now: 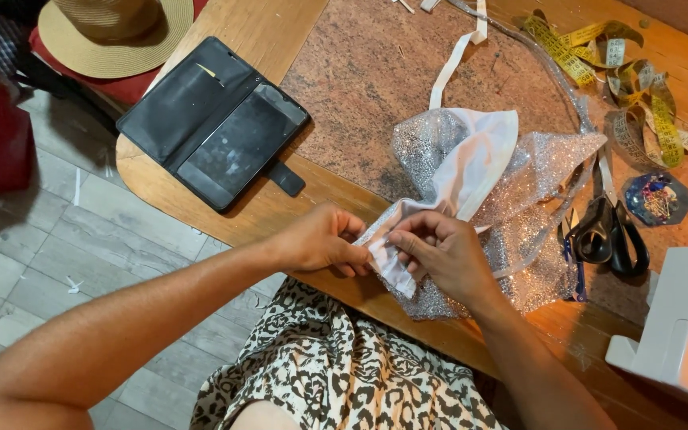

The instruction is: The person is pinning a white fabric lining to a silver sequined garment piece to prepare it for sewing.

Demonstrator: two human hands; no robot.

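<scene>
While the silver glitter fabric (535, 171) lies bunched on the wooden table (256, 36), a small gathered edge of its white lining (471, 163) is pinched between both hands at the table's near edge.

Left hand (324, 239): fingers closed, thumb and forefinger nipped on the left side of the pleated white edge (385, 267), which is held just off the table's near edge, above a lap in leopard-print cloth (344, 374).

Right hand (443, 251): fingers curled and closed on the same pleated edge from the right, the fingertips almost touching those of the left hand.

Step judged in hand: small folds are being gathered or pressed into the lining edge by finger, before any fixing. The next move is judged to call for the folds to be kept tight with one hand while the other is freed; a slackened pinch would let the pleats spring open.

Items elsewhere on the table, placed relative to the glitter fabric:
- black-handled scissors (611, 231), just right of it, touching its edge;
- a faceted clear pin box (658, 199), further right, beyond the scissors;
- a yellow tape measure (639, 87), coiled loosely, behind and to the right;
- a white strap (451, 60), trailing away behind it;
- a black wallet phone case (213, 123), lying open, well to the left;
- a white sewing machine (682, 326), partly in view, to the right and nearer.

Off the table, far left of the fabric: a straw hat (113, 32) on a red seat.
</scene>
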